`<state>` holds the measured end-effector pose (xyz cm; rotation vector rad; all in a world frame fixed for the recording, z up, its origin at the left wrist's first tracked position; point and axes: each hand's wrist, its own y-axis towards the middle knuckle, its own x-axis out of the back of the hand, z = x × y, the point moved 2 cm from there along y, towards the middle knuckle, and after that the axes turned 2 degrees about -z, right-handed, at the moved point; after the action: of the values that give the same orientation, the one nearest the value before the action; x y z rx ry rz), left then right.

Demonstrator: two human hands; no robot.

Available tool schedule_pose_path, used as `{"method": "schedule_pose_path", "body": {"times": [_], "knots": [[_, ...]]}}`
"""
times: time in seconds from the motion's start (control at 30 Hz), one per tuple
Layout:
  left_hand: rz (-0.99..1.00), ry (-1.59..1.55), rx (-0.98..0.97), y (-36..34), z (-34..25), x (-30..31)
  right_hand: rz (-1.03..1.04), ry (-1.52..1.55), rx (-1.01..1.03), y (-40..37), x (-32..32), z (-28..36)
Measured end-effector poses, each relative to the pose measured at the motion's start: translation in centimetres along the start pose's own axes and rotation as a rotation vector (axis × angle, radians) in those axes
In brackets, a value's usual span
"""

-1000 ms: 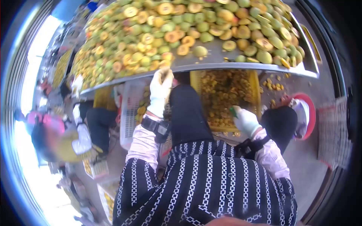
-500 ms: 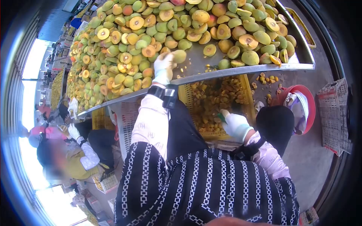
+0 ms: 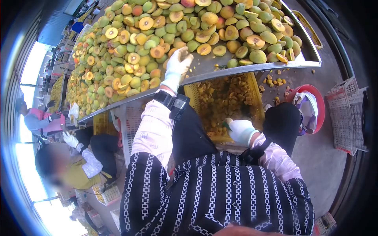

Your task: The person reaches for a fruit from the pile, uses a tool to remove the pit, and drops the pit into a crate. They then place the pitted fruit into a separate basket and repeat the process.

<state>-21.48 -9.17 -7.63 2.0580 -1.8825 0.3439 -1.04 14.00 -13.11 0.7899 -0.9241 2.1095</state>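
My left hand (image 3: 178,66), in a white glove, reaches over the front edge of a metal table (image 3: 210,63). Its thumb and fingers are apart with nothing between them, close to a heap of green and orange halved peaches (image 3: 151,49). A peach half (image 3: 204,49) lies cut side up just beyond the fingertips. Lower down, my right hand (image 3: 241,131), also gloved, is closed around a small tool with a green handle (image 3: 227,122), its working end not distinct. That hand is over the near end of a yellow crate (image 3: 258,94) of fruit scraps.
On the floor at right are fallen scraps (image 3: 274,80), a red bucket (image 3: 321,112) with cloth in it, and stacked plastic crates (image 3: 346,116). A seated person (image 3: 88,163) works at left; another person (image 3: 41,118) is behind. A white crate (image 3: 136,122) stands beside my left leg.
My left hand has let go of a peach half, which now lies on the table by the heap, and its fingers have spread. My right hand stays low with the green-handled tool.
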Motion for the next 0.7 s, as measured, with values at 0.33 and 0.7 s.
{"method": "schedule_pose_path", "body": {"times": [0.33,0.7], "knots": [[0.192,0.869,-0.014,5.5,-2.2,-7.0,-0.011,0.093,-0.027,0.5,1.5,-1.5],[0.080,-0.946,0.410,-1.3,-2.0,-3.3,-0.101,0.065,-0.074,1.0,-0.1,-2.0]]}}
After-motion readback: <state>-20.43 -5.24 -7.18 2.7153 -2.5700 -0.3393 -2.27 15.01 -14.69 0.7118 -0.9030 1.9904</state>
